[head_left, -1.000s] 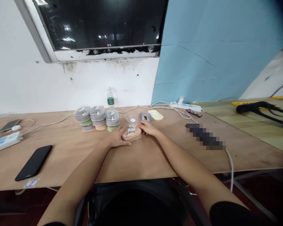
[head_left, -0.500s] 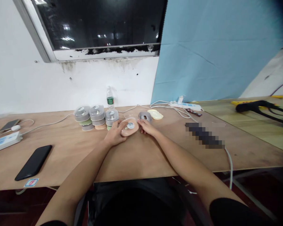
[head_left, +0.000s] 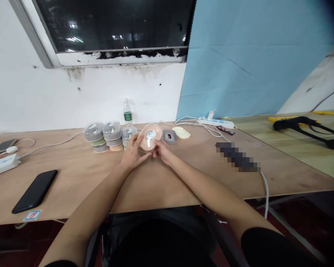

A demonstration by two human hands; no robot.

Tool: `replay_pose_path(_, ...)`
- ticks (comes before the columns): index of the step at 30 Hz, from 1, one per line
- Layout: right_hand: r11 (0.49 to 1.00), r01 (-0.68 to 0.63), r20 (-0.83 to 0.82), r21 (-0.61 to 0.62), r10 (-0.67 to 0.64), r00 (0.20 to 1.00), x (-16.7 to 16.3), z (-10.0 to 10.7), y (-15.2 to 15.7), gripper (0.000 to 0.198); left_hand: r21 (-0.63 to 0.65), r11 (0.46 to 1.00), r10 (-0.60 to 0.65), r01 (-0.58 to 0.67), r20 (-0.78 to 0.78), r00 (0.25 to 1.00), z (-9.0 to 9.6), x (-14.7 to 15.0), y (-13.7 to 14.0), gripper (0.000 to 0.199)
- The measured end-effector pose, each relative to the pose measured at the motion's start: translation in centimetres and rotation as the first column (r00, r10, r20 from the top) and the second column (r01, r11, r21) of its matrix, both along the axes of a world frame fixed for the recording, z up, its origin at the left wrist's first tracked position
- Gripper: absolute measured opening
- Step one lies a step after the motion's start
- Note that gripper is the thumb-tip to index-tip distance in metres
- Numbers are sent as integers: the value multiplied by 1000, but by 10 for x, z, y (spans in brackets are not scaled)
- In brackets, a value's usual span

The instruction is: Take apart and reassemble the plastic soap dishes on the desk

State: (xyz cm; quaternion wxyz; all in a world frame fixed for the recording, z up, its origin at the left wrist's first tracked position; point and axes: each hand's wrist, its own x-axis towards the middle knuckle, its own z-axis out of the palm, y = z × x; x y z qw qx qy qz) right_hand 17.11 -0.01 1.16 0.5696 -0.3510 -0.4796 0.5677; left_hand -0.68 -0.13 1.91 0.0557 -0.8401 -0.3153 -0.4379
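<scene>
Both hands hold a pink soap box (head_left: 148, 144) with a round label, tilted so its broad face shows. My left hand (head_left: 132, 154) wraps its left edge, thumb stretched beneath. Gripping the lower right edge is my right hand (head_left: 161, 150), its fingers partly hidden. Just behind it, on the right, lies a grey soap box piece (head_left: 170, 138) with a dark slot. Beside that is a cream-coloured dish (head_left: 181, 132). Close to my left hand stand stacks of lidded soap boxes (head_left: 111, 134) in grey, green and pink.
A plastic bottle (head_left: 127, 114) with a green label stands behind the stacks. At the left lie a black phone (head_left: 35, 191) and a power strip (head_left: 4, 165). Another power strip (head_left: 217, 122), cables and a pixelated dark object (head_left: 238, 157) are on the right.
The pink soap box has been raised and tipped up, its labelled face turned more towards me. My right hand has shifted left to its lower edge. The view has moved slightly.
</scene>
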Motion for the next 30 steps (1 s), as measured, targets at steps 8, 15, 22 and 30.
replay_pose_path(8, 988, -95, -80, -120, 86, 993, 23, 4, 8, 36, 20, 999, -25, 28, -131, 991, 6, 1, -3, 60)
replay_pose_path(15, 963, -265, -5, -51, 265, 964, 15, 6, -2, 42, 92, 973, 215, -213, -8, 977, 11, -12, 8, 61)
replay_pose_path(22, 958, -262, 97, -115, 273, 957, 12, 4, -4, 35, 35, 827, 561, -561, -127, 818, 24, -25, 11, 59)
replay_pose_path(30, 979, -187, 159, -79, 198, 967, 16, -5, 7, 40, -18, 737, 672, -676, -93, 735, 29, -16, 10, 62)
